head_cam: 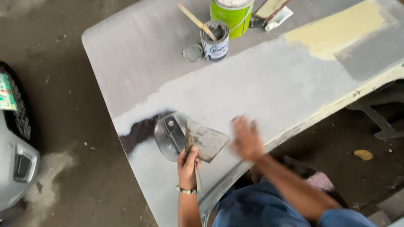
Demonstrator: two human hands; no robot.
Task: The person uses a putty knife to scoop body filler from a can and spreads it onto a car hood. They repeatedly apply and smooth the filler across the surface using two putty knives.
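My left hand (187, 164) grips two metal putty tools together: a rounded flat plate (169, 135) and a wide scraper blade (207, 142) smeared with grey filler. Both sit just above a large grey car body panel (269, 84). My right hand (246, 138), blurred by motion, lies flat with fingers spread on the panel to the right of the blade and holds nothing. A dark bare patch (141, 130) shows on the panel left of the plate.
At the panel's far end stand a small open tin of grey filler (215, 41) with a wooden stick (196, 21), its lid (192, 52), and a green pail (232, 14). A yellow patch (336, 29) marks the right. A silver car (14, 155) is at left.
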